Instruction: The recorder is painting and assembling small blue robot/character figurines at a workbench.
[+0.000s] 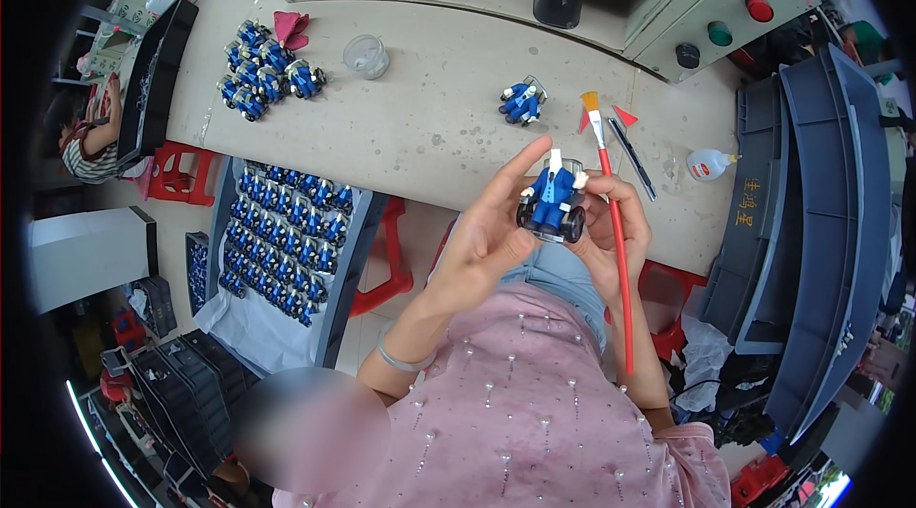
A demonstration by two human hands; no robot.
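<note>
In front of my chest, my left hand [480, 239] grips a small figurine [554, 191] in a blue suit, seated on a wheelchair with dark wheels. Its thumb presses low on the figurine's side. From the other side, my right hand [599, 265] also touches the figurine with thumb and fingers. A long red-handled paintbrush [621, 269] rests in that right hand, tan bristles pointing away from me. Beyond my hands, a similar blue figurine [523, 102] stands on the table [420, 126]. Black pens [632, 157] and a red triangular piece [625, 115] lie beside the brush.
More figurines [260, 71] cluster at the table's left, near a dark red cloth [291, 29] and a clear cup [366, 57]. Rows of figurines fill a lined grey tray [347, 289]. On the right are a white squeeze bottle [706, 165] and grey-blue crates [828, 184].
</note>
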